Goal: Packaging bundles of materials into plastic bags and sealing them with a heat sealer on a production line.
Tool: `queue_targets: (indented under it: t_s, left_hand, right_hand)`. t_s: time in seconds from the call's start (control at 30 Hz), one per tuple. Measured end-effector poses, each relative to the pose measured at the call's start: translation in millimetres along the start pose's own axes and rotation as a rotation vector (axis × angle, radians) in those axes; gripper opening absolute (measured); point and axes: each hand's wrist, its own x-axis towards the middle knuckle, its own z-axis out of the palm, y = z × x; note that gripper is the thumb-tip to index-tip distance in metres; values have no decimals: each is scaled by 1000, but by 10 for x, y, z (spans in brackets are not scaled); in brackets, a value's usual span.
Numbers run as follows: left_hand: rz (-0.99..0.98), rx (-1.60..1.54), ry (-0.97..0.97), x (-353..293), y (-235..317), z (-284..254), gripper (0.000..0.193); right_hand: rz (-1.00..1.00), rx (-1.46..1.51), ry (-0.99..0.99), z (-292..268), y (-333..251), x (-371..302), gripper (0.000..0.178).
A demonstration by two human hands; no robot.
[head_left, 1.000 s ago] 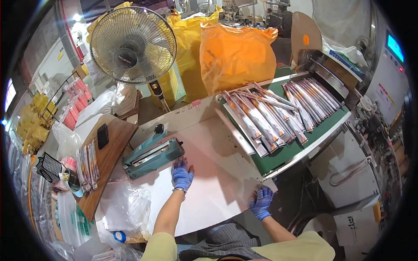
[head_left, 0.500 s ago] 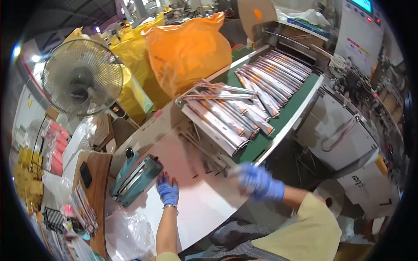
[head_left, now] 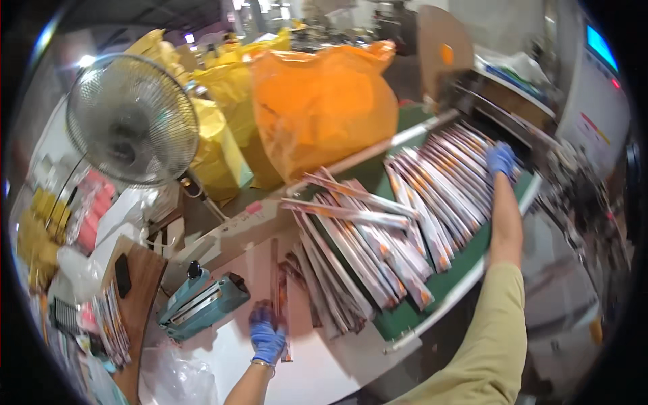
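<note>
Low on the white worktop, my left hand in a blue glove with bare fingertips is closed around a few long narrow packets. They stand out past its fingers. My right hand, gloved alike, reaches to the far right end of a row of glossy white, orange and brown packets on the green conveyor belt. It touches the endmost packets, but its fingers are mostly hidden. A looser heap of packets lies nearer on the belt, and more packets rest beside its edge.
Left of my left hand stands a teal bench sealer. A large fan and orange and yellow bags stand behind. A brown board holds a phone and packets. Crumpled clear plastic lies in front. Machinery borders the right.
My right hand has swung from near the worktop's right side up to the belt's far right end. My left hand, previously flat beside the sealer, now closes on packets. The view has shifted.
</note>
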Motion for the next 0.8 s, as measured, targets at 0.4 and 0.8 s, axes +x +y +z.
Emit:
queue_targets:
  t_s: [0.4, 0.8]
  left_hand:
    - [-26, -343, 19, 107, 635, 64, 42]
    - [-530, -1237, 169, 575, 792, 114, 67]
  right_hand:
    - [-104, -185, -196, 321, 128, 516, 37]
    - [-687, 350, -508, -1407, -1991, -2026, 56]
